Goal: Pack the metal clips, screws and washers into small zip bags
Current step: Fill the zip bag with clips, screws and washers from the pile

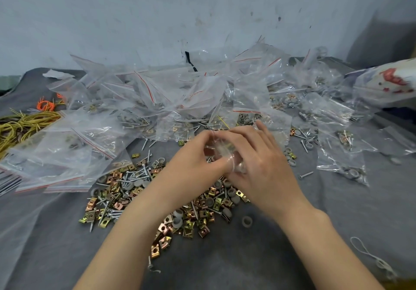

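Note:
A small clear zip bag (225,152) with hardware inside is held between both hands above the grey cloth. My left hand (193,159) pinches its left side with curled fingers. My right hand (256,159) wraps around its right side. Below the hands lies a loose pile of brass-coloured metal clips (186,224), silver screws (135,174) and grey washers (247,221). Filled zip bags (342,161) lie to the right, and more (144,100) are heaped behind.
A stack of empty zip bags with red strips (56,172) lies at the left. Yellow and orange cords (24,120) sit at the far left edge. A white string (371,256) lies at the lower right. A wall stands behind the table.

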`<state>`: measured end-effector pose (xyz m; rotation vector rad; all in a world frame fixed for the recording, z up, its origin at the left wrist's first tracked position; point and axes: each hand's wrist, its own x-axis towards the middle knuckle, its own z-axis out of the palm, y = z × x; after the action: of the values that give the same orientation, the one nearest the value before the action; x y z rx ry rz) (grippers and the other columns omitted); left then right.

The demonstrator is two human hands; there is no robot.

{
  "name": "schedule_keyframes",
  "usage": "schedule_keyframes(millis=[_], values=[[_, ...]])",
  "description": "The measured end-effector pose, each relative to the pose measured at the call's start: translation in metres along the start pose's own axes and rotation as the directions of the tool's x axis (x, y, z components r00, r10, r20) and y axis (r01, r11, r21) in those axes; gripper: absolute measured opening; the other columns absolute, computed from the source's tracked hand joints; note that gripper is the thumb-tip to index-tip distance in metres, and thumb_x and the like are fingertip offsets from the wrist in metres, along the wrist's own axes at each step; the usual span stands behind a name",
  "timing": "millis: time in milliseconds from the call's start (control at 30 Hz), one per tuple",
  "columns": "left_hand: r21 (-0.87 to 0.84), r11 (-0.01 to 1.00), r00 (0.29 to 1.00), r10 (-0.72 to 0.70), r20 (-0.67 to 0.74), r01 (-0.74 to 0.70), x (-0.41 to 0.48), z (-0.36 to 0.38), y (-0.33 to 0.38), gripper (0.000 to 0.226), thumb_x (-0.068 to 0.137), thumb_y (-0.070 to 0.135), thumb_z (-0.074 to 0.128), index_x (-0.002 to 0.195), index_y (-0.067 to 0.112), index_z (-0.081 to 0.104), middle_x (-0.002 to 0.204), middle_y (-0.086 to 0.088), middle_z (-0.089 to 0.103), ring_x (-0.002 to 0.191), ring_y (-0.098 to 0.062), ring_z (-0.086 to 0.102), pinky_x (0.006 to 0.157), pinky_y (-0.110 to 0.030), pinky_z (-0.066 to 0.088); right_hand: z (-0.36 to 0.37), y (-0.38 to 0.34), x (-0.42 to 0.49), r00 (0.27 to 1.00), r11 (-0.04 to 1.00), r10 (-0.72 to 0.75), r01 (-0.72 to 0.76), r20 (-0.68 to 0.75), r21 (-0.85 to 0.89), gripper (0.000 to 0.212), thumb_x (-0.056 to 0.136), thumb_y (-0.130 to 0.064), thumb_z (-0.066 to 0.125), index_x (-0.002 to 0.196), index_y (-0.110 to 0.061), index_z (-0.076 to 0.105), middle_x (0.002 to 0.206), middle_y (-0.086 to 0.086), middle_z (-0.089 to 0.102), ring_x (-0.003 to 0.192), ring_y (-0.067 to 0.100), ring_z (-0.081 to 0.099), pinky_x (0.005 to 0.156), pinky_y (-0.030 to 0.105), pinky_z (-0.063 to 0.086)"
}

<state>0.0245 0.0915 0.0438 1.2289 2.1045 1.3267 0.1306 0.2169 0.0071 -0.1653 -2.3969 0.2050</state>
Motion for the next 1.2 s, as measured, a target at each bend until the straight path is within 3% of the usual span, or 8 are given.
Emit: schedule_keyframes(millis=[133,267,400,500,733,933,1033,1200], values=[[-0.190,0.982,0.997,0.024,0.070,-0.010,-0.005,-0.008,0.006,0.020,0.097,0.024,0.059,0.113,0.030,0.069,0.107,0.015,0.072,0.101,0.000,0.066,0.089,-0.021,0.054,0.000,0.002,0.001,0.996,0.999,0.029,-0.028,-0.082,0.016,0.041,0.097,-0.037,0.053,0.130,-0.013,0.061,0.120,0.004,0.062,0.113,0.023,0.059,0.115,0.051,0.036],[-0.292,0.956,1.000,-0.018,-0.025,0.010,-0.005,-0.019,0.001,0.019,0.097,0.031,0.057,0.104,0.036,0.074,0.107,0.017,0.072,0.104,-0.001,0.065,0.090,-0.033,0.056,-0.003,0.009,0.002,0.971,0.995,0.102,-0.105,-0.216,-0.001,0.037,0.099,-0.037,0.055,0.124,-0.012,0.063,0.112,0.004,0.065,0.105,0.021,0.058,0.101,0.040,0.044],[0.177,0.984,1.000,0.010,0.026,-0.015,-0.005,-0.011,-0.014,0.016,0.094,0.042,0.057,0.105,0.037,0.067,0.093,0.021,0.068,0.079,-0.001,0.064,0.074,-0.024,0.054,-0.006,0.020,0.002,0.963,0.981,0.191,-0.195,-0.191,0.001,0.047,0.097,-0.046,0.053,0.127,-0.012,0.060,0.117,0.005,0.065,0.108,0.027,0.061,0.096,0.037,0.039],[0.549,0.834,0.991,-0.025,0.132,-0.053,-0.007,0.008,-0.026,0.025,0.097,0.043,0.054,0.119,0.034,0.060,0.114,0.017,0.058,0.100,-0.002,0.055,0.090,-0.030,0.049,-0.004,0.024,0.001,0.960,0.976,0.219,-0.219,-0.175,0.018,0.057,0.093,-0.054,0.054,0.130,-0.011,0.057,0.120,0.005,0.063,0.111,0.023,0.058,0.098,0.039,0.039],[0.757,0.644,0.993,0.030,0.114,-0.106,-0.006,0.020,-0.035,0.027,0.097,0.048,0.050,0.119,0.034,0.052,0.121,0.010,0.045,0.119,-0.013,0.042,0.086,-0.029,0.040,0.002,0.024,0.000,0.969,0.975,0.222,-0.219,-0.110,0.033,0.069,0.090,-0.067,0.051,0.135,-0.014,0.052,0.121,0.003,0.061,0.112,0.018,0.052,0.100,0.034,0.035],[0.627,0.778,0.998,0.011,0.056,-0.044,-0.004,0.005,-0.035,0.015,0.094,0.046,0.056,0.092,0.035,0.047,0.098,0.019,0.055,0.095,-0.004,0.055,0.080,-0.028,0.049,0.007,0.026,-0.002,0.971,0.973,0.230,-0.228,-0.059,0.041,0.065,0.092,-0.066,0.051,0.139,-0.020,0.046,0.123,-0.002,0.058,0.114,0.019,0.056,0.102,0.040,0.040],[0.384,0.923,0.994,0.030,-0.101,0.011,-0.002,-0.011,-0.029,0.007,0.093,0.042,0.060,0.090,0.038,0.055,0.082,0.019,0.063,0.074,0.004,0.059,0.066,-0.014,0.045,0.010,0.025,-0.002,0.968,0.967,0.247,-0.245,-0.031,0.066,0.065,0.091,-0.068,0.050,0.138,-0.024,0.045,0.125,-0.004,0.058,0.115,0.014,0.052,0.101,0.035,0.038],[0.079,0.988,0.931,0.153,-0.332,-0.134,0.004,-0.019,-0.008,0.010,0.095,0.033,0.061,0.100,0.034,0.070,0.082,0.023,0.068,0.078,0.007,0.060,0.067,-0.006,0.043,0.016,0.019,-0.001,0.970,0.966,0.240,-0.234,-0.039,0.111,0.065,0.087,-0.066,0.061,0.135,-0.027,0.044,0.124,-0.006,0.059,0.114,0.008,0.048,0.098,0.034,0.038]])
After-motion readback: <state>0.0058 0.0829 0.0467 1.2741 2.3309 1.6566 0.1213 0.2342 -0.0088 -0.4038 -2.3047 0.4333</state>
